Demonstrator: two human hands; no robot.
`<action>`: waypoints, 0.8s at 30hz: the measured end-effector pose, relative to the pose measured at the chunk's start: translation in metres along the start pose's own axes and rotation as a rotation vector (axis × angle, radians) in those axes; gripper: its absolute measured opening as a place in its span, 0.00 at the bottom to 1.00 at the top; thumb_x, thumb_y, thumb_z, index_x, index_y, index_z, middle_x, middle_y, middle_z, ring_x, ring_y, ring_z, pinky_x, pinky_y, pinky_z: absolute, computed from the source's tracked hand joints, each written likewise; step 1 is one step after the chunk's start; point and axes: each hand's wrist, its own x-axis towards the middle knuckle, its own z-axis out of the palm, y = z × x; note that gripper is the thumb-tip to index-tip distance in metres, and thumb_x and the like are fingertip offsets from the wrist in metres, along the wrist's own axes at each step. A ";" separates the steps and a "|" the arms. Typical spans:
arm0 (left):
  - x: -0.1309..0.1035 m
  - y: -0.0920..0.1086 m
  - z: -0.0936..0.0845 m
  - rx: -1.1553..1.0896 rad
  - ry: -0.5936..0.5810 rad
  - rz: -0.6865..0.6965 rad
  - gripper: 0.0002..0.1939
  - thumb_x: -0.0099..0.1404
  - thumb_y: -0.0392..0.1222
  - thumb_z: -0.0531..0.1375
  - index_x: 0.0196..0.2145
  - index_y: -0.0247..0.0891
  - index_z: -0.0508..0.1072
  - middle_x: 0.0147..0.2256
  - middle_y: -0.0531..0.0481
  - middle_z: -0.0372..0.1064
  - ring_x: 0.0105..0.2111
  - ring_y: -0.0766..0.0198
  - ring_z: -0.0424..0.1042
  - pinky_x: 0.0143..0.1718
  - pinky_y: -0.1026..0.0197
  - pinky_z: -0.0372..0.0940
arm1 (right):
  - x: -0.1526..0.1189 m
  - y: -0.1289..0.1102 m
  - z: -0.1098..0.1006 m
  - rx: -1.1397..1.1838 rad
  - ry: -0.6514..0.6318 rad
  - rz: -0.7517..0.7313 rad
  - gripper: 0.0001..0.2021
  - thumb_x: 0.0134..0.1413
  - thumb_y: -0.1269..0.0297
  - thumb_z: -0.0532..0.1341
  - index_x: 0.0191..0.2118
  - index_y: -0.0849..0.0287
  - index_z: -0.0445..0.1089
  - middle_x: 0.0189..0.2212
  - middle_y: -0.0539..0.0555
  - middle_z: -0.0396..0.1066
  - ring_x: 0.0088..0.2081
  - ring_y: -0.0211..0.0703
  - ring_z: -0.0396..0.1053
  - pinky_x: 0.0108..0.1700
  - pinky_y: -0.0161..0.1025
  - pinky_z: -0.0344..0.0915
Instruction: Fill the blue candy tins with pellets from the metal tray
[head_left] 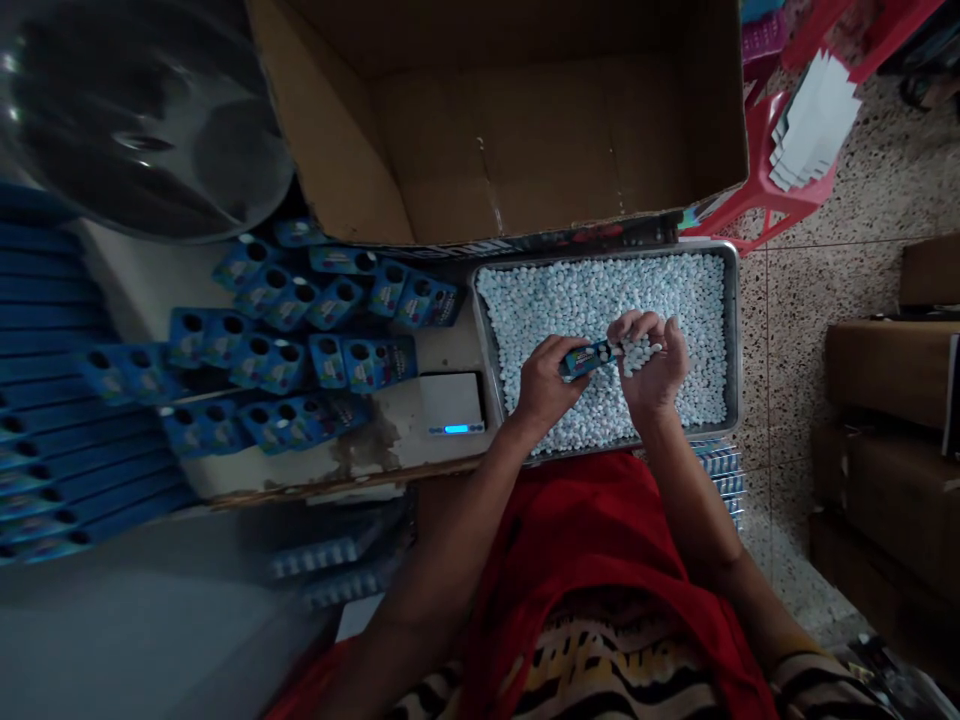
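My left hand (549, 388) grips a small blue printed box (581, 361), its fingers wrapped round the sides and the open end turned to the right. Beside that end is my right hand (660, 372), palm up and cupped, with several small white pellets (637, 354) lying in it. Its fingertips are at the mouth of the box. Both hands are above a metal tray (734, 350) filled with a broad layer of the same pellets (555, 300). Just left of the tray is a small white scale (450, 398) with a lit blue display.
Several blue boxes with round holes (277, 365) stand on the table to the left, near stacked blue boxes (112, 430). A large open carton (525, 140) borders the tray's far side. Papers (814, 125) rest on a red stool (780, 200); brown cartons (892, 375) are at right.
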 end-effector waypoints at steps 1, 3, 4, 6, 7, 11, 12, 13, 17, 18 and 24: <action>0.000 0.000 0.000 -0.001 -0.005 -0.007 0.18 0.62 0.34 0.71 0.51 0.43 0.81 0.47 0.47 0.81 0.49 0.51 0.81 0.54 0.53 0.75 | -0.001 0.000 0.000 -0.033 0.014 -0.004 0.30 0.70 0.29 0.48 0.27 0.49 0.58 0.31 0.54 0.62 0.36 0.51 0.68 0.47 0.52 0.72; -0.002 0.001 0.000 -0.004 -0.010 -0.014 0.19 0.62 0.34 0.71 0.51 0.43 0.81 0.47 0.47 0.81 0.49 0.51 0.80 0.54 0.52 0.75 | -0.002 0.001 0.002 -0.075 0.044 -0.015 0.32 0.70 0.27 0.45 0.27 0.49 0.59 0.31 0.54 0.63 0.37 0.50 0.69 0.48 0.52 0.73; -0.002 0.001 0.001 -0.007 -0.011 -0.014 0.19 0.63 0.34 0.71 0.51 0.43 0.81 0.47 0.47 0.81 0.49 0.52 0.80 0.54 0.52 0.75 | -0.002 0.001 0.003 -0.082 0.055 -0.024 0.33 0.70 0.27 0.44 0.27 0.49 0.60 0.31 0.54 0.63 0.37 0.50 0.69 0.48 0.52 0.73; -0.004 -0.001 0.001 -0.020 -0.005 -0.007 0.18 0.63 0.33 0.71 0.51 0.43 0.80 0.47 0.47 0.81 0.49 0.52 0.80 0.54 0.53 0.75 | -0.004 0.002 0.005 -0.072 0.077 -0.055 0.34 0.71 0.26 0.44 0.27 0.49 0.61 0.30 0.54 0.63 0.38 0.51 0.70 0.50 0.53 0.72; -0.005 -0.002 0.001 -0.030 0.000 -0.003 0.18 0.63 0.33 0.71 0.51 0.43 0.80 0.47 0.47 0.81 0.49 0.52 0.80 0.54 0.53 0.75 | -0.005 0.002 0.006 -0.063 0.087 -0.072 0.34 0.71 0.27 0.44 0.27 0.49 0.62 0.30 0.55 0.63 0.38 0.51 0.70 0.52 0.53 0.72; -0.007 -0.005 0.001 -0.057 0.007 0.008 0.19 0.62 0.32 0.72 0.50 0.42 0.80 0.47 0.48 0.81 0.49 0.52 0.80 0.53 0.54 0.75 | -0.008 0.004 0.010 -0.078 0.120 -0.082 0.33 0.70 0.26 0.45 0.28 0.48 0.63 0.30 0.54 0.62 0.37 0.52 0.70 0.52 0.54 0.73; -0.008 -0.006 0.001 -0.058 0.005 0.005 0.19 0.62 0.32 0.72 0.50 0.42 0.80 0.47 0.48 0.81 0.49 0.53 0.80 0.52 0.54 0.75 | -0.008 0.005 0.011 -0.084 0.129 -0.075 0.33 0.69 0.25 0.45 0.28 0.48 0.62 0.30 0.54 0.62 0.36 0.51 0.69 0.51 0.54 0.73; -0.008 -0.006 0.001 -0.059 0.002 -0.001 0.19 0.61 0.32 0.72 0.50 0.42 0.81 0.47 0.48 0.81 0.49 0.53 0.81 0.52 0.54 0.75 | -0.009 0.005 0.012 -0.084 0.138 -0.073 0.33 0.68 0.25 0.46 0.29 0.48 0.62 0.30 0.53 0.62 0.35 0.51 0.69 0.50 0.54 0.73; -0.008 -0.005 -0.001 -0.070 -0.015 -0.039 0.20 0.61 0.33 0.72 0.51 0.43 0.80 0.48 0.48 0.81 0.50 0.53 0.80 0.54 0.54 0.75 | -0.010 0.009 0.015 -0.078 0.142 -0.082 0.31 0.67 0.24 0.48 0.31 0.48 0.64 0.29 0.53 0.62 0.34 0.51 0.68 0.47 0.52 0.73; -0.008 -0.005 -0.001 -0.074 -0.016 -0.048 0.19 0.61 0.34 0.72 0.51 0.43 0.80 0.48 0.48 0.81 0.50 0.52 0.80 0.54 0.53 0.75 | -0.011 0.010 0.016 -0.093 0.133 -0.089 0.31 0.67 0.25 0.48 0.31 0.48 0.64 0.29 0.53 0.62 0.35 0.51 0.68 0.47 0.52 0.73; -0.002 -0.009 -0.002 -0.102 -0.015 -0.071 0.18 0.60 0.34 0.72 0.49 0.43 0.81 0.47 0.48 0.81 0.48 0.53 0.80 0.54 0.53 0.75 | -0.024 0.025 0.022 -0.209 0.096 -0.184 0.27 0.69 0.31 0.51 0.31 0.48 0.65 0.31 0.54 0.66 0.39 0.53 0.71 0.51 0.53 0.72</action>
